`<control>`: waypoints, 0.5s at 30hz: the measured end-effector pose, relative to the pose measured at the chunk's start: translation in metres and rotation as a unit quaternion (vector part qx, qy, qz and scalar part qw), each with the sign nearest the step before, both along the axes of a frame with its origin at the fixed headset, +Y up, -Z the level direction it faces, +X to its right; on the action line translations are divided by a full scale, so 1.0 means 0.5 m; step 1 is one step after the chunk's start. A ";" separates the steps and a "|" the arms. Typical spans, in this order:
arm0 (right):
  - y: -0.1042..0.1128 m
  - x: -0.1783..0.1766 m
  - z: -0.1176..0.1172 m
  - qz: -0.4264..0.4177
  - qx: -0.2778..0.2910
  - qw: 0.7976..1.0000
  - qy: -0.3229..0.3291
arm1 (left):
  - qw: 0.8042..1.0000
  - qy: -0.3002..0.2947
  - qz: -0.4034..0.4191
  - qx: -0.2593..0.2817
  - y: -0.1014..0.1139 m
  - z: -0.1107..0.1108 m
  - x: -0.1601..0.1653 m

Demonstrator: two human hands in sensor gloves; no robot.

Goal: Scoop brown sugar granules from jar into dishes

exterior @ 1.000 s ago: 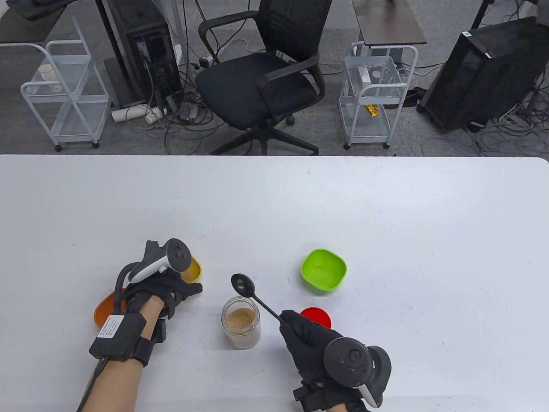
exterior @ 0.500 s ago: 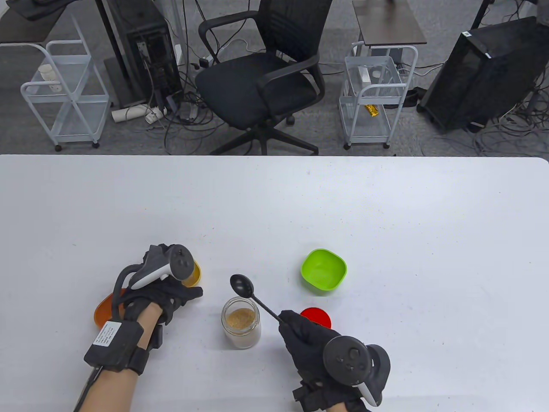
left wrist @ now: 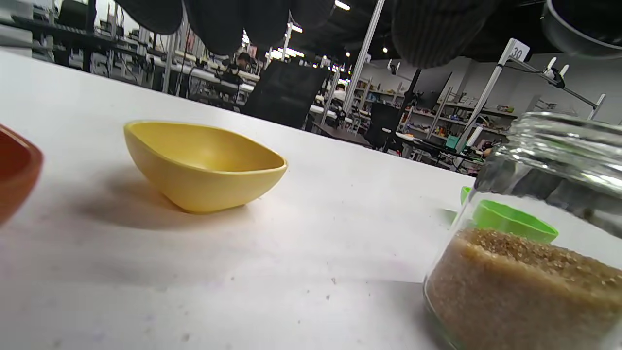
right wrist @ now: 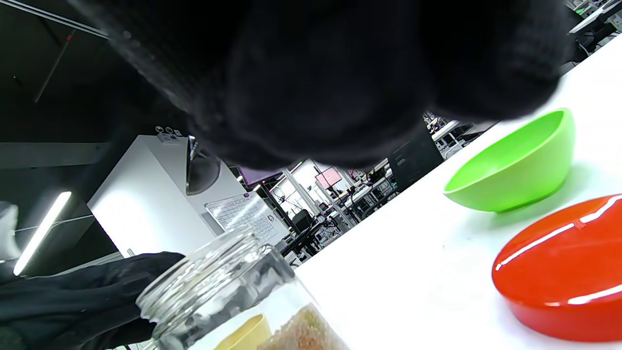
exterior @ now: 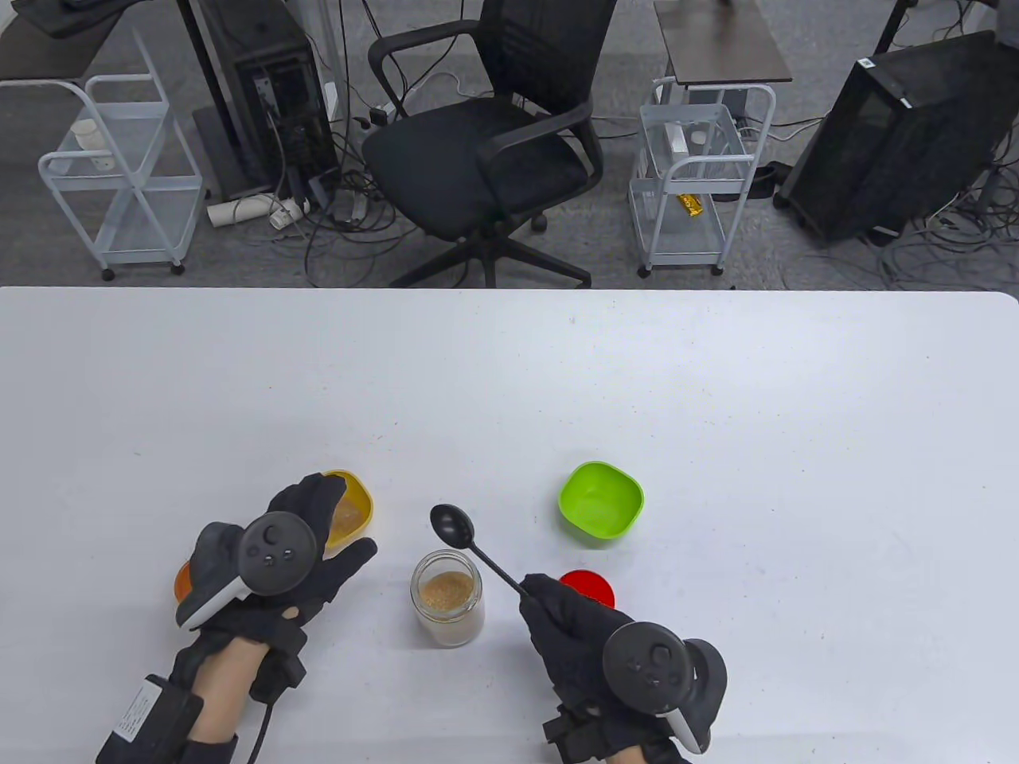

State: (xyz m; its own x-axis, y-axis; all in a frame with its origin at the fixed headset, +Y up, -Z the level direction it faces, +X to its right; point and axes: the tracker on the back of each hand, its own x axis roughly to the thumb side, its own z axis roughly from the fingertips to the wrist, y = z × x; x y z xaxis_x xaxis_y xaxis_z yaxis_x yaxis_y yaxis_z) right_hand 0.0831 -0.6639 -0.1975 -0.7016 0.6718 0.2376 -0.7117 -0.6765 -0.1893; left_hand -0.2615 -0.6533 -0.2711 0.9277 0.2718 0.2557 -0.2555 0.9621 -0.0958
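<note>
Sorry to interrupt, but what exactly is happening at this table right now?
A person in sensor gloves is scooping sugar. The right hand holds a black spoon over the open jar of brown sugar. The left hand, fingers straight, reaches toward the jar beside the yellow dish. The green dish looks empty.

Three dishes: yellow dish (exterior: 354,501) under left hand's (exterior: 290,557) fingertips, orange dish (exterior: 183,581) behind its wrist side, green dish (exterior: 601,501) beyond right hand (exterior: 577,633). One glass jar (exterior: 447,598) between hands. One black spoon (exterior: 470,541), in right hand. One red lid (exterior: 593,587) beside right hand.
</note>
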 end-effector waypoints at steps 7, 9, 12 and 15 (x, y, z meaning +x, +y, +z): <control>-0.003 -0.002 0.001 0.001 -0.004 1.000 0.002 | 0.998 0.008 -0.005 0.056 -0.010 0.064 -0.009; -0.003 -0.002 0.001 0.000 -0.003 1.000 -0.001 | 0.998 0.015 0.003 0.058 -0.020 0.068 -0.016; -0.005 -0.002 0.002 0.004 -0.004 1.000 -0.004 | 0.998 0.017 0.031 0.048 -0.026 0.069 -0.026; -0.005 -0.004 0.002 0.005 -0.003 1.000 -0.006 | 0.997 0.020 0.050 0.063 -0.020 0.077 -0.037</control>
